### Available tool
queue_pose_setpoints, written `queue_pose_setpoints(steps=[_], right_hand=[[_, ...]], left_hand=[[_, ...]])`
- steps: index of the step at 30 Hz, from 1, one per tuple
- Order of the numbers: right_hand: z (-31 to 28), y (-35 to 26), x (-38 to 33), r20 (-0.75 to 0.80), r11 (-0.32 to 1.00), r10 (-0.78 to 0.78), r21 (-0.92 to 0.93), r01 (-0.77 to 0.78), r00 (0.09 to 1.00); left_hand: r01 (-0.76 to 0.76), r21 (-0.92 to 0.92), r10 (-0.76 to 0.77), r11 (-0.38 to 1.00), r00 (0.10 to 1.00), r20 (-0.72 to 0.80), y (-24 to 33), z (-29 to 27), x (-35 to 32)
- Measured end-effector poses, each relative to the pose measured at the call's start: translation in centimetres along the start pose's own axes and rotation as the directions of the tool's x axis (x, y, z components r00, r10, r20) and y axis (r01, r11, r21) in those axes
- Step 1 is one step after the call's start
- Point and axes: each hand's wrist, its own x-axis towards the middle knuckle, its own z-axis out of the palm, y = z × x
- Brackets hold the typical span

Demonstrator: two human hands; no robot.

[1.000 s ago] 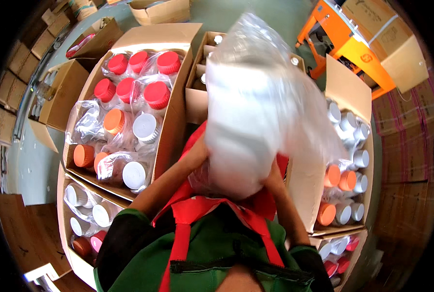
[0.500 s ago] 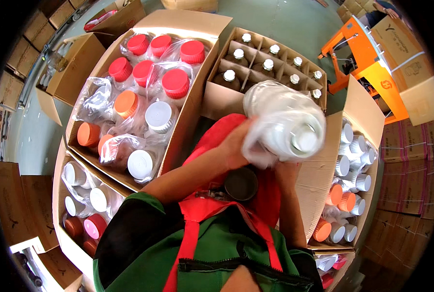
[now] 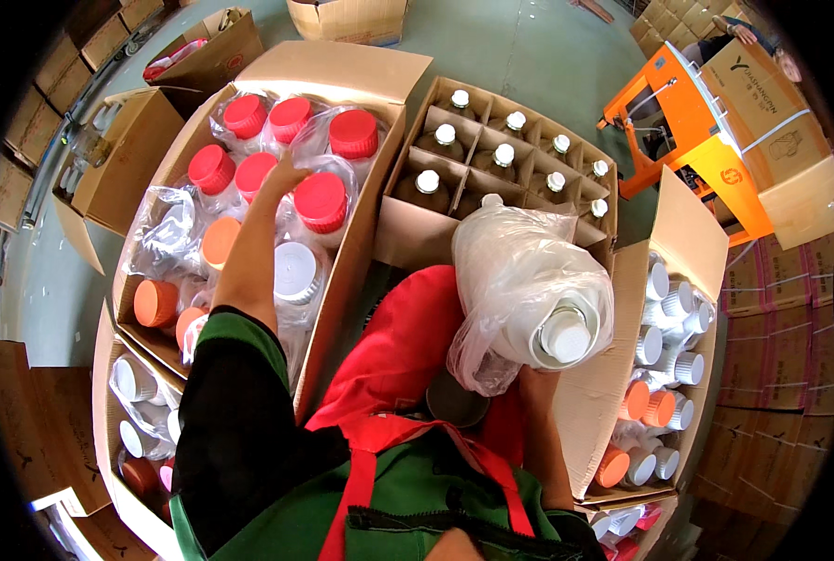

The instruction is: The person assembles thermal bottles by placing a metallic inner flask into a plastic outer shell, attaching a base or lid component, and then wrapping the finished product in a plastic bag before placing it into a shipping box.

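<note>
My left hand [image 3: 281, 175] reaches over the big open carton [image 3: 342, 271] on the left, its fingers apart among red-capped jars. Nearest to it are one red cap [image 3: 255, 175] and another red cap [image 3: 320, 201]; clear plastic bags wrap these jars. Over my lap, my right hand [image 3: 536, 383] supports a large white-capped bottle [image 3: 566, 335] from below. A loose clear plastic bag [image 3: 491, 280] covers that bottle, which lies tilted with its cap toward me. Most of my right fingers are hidden beneath it.
A divided carton [image 3: 417, 234] of dark bottles with white caps stands ahead. On the right, another open carton [image 3: 688, 224] holds white- and orange-capped containers. A dark round object [image 3: 456, 400] lies at my lap. An orange machine [image 3: 688, 112] stands far right, a person's arm [image 3: 744, 33] behind it.
My left hand has let go of the bagged bottle and moved left to the red-capped jars. The bottle has come slightly down and nearer, staying in my right hand.
</note>
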Motion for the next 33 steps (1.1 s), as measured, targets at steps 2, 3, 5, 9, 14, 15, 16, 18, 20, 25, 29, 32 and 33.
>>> queue_pose_setpoints(steps=[2,3,5,9,14,15,16,18,20,25,29,32,33], right_hand=[[-0.1,-0.2,0.3,-0.025,0.999,0.032,-0.030,-0.032,0.999],[-0.2,0.1,0.4,-0.014,0.998,0.049,-0.041,-0.049,0.999],[-0.6,1.0,0.3,0.015,0.993,0.094,-0.068,-0.092,0.995],[-1.0,0.6,0.4,-0.004,0.987,0.093,-0.135,-0.093,0.996],[-0.5,-0.5,0.7,-0.027,0.992,-0.012,-0.126,0.008,1.000],[-0.6,-1.4,1.1,-0.007,0.994,-0.016,-0.110,0.015,1.000],[-0.6,-2.7,1.8,-0.019,0.986,-0.054,-0.159,0.050,0.998],[-0.7,-5.4,2.7,-0.044,0.958,-0.129,-0.262,0.113,0.991],[-1.0,-6.4,3.7,0.009,0.988,-0.149,-0.050,0.149,0.989],[1.4,-10.7,5.7,0.134,0.914,-0.113,0.403,0.050,0.984],[10.3,-8.6,11.8,0.328,0.612,-0.484,0.789,0.046,0.812],[18.2,-12.0,9.7,0.379,0.773,-0.378,0.632,0.063,0.845],[20.6,-13.1,8.1,0.337,0.875,-0.265,0.478,0.078,0.903]], left_hand=[[0.163,-0.152,-0.067,0.975,0.863,0.501,-0.1,0.2,1.2],[-0.075,0.022,0.068,0.997,0.972,0.227,0.1,0.1,1.6],[-0.235,0.216,0.223,0.948,0.972,0.078,1.9,-3.0,3.5],[-0.055,-0.833,-0.176,0.551,0.968,-0.179,14.5,-15.1,-1.9],[-0.401,-0.907,-0.271,0.129,0.865,-0.421,8.8,-32.4,-5.8],[-0.274,-0.948,0.145,-0.161,0.944,-0.297,1.5,-37.0,-5.5],[-0.253,-0.944,0.117,-0.210,0.952,-0.282,-2.1,-39.7,-7.7],[-0.184,-0.930,0.038,-0.320,0.978,-0.206,-6.7,-44.4,-13.7],[-0.441,-0.882,-0.448,-0.166,0.831,-0.331,-15.3,-49.8,-19.8],[-0.339,-0.628,-0.444,0.701,0.481,-0.756,-0.9,-43.7,-35.4],[0.244,0.003,-0.113,0.970,0.462,-0.879,0.8,-38.7,-36.3],[0.068,-0.347,-0.303,0.935,0.662,-0.686,-3.2,-33.1,-37.3],[0.311,-0.101,-0.313,0.945,0.774,-0.550,-1.6,-31.7,-37.6]])
